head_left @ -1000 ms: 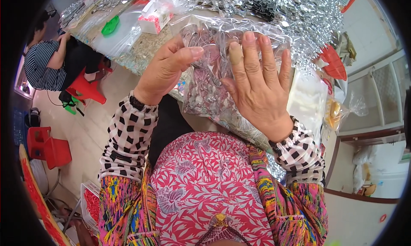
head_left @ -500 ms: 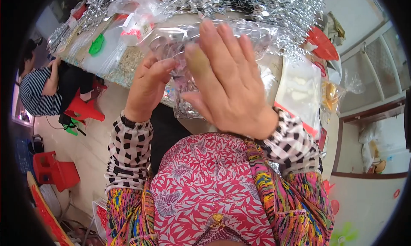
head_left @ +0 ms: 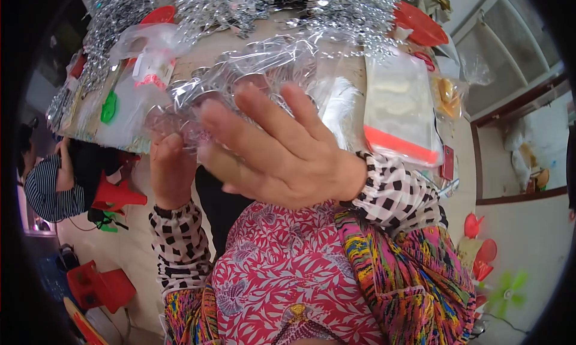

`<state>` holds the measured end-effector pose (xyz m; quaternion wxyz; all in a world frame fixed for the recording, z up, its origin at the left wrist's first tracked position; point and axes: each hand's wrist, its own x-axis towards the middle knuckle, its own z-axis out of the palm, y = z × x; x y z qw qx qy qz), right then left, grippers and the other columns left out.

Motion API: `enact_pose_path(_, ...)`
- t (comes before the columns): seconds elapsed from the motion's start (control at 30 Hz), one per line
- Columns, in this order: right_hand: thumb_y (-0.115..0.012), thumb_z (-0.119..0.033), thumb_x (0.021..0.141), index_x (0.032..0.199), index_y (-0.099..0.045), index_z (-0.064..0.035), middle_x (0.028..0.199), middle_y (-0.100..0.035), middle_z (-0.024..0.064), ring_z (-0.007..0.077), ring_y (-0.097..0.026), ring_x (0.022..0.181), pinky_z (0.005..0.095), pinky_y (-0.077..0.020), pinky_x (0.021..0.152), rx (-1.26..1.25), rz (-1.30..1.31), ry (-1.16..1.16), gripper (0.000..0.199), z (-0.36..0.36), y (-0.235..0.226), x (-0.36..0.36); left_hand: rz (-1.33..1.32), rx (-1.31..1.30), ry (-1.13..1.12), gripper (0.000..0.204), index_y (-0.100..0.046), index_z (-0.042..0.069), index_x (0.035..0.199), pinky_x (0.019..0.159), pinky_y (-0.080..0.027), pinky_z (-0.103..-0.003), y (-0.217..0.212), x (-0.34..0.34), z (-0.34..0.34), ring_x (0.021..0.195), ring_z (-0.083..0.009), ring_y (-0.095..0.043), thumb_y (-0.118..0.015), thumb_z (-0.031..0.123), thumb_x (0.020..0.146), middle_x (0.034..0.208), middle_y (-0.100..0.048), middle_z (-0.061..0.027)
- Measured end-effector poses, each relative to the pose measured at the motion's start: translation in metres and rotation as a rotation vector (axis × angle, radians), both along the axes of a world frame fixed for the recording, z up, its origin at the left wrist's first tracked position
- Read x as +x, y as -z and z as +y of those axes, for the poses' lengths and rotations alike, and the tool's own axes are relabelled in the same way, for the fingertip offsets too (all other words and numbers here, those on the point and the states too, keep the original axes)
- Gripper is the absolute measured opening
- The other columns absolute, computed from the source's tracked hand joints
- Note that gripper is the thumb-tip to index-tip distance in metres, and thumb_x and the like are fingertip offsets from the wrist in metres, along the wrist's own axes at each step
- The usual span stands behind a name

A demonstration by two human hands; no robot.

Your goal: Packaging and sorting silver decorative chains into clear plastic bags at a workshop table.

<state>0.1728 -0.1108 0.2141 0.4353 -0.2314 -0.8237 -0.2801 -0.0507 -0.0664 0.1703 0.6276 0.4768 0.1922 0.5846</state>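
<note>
A shiny clear plastic bag (head_left: 264, 60) stretches across the table in front of me, crinkled and full of reflections. Its left end meets my left hand (head_left: 172, 171), whose fingers are closed on the plastic. Over the bag's near side, my right hand (head_left: 288, 159) is open, back toward me and fingers spread; it hides part of the plastic. Whether the right fingertips touch the bag I cannot tell. White shiny strands (head_left: 341, 108) lie just right of the bag.
Silver tinsel (head_left: 300, 12) is heaped along the far side. A stack of clear bags with a red band (head_left: 399, 99) lies right, near red-handled scissors (head_left: 425, 60) and a red basin (head_left: 420, 24). Left are a green plastic piece (head_left: 108, 107) and a seated person in stripes (head_left: 54, 189).
The view has shifted, so the table sits differently. My left hand and the bag's end are lower and farther left; my right hand has moved left and down, its fingers spreading apart.
</note>
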Motion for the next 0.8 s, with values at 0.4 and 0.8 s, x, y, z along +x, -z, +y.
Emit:
enact_pose_path(0.4,-0.045,-0.044,0.085,0.137,-0.042,-0.0122,0.147,-0.031,0.0086,0.0271,-0.024,0.138,0.0526,-0.0081,0.111,-0.243,-0.09,0.277,0.061,0.013,0.009,-0.009,-0.01,0.014,-0.091,0.064,-0.034,-0.001,0.132,0.101,-0.038,-0.039,-0.004,0.007,-0.003,0.117,-0.0257,-0.05,-0.06,0.021,0.078,0.127,-0.048,-0.0143)
enact_pose_path(0.8,-0.054,-0.042,0.079,0.134,-0.045,-0.016,0.145,-0.034,0.0077,0.029,-0.027,0.136,0.0581,-0.0116,0.109,-0.264,-0.104,0.311,0.061,0.002,0.014,-0.019,-0.136,0.076,0.024,0.061,-0.04,-0.001,0.129,0.098,-0.04,-0.037,-0.023,0.003,-0.014,0.113,-0.0245,-0.052,-0.065,0.017,0.077,0.123,-0.052,-0.013)
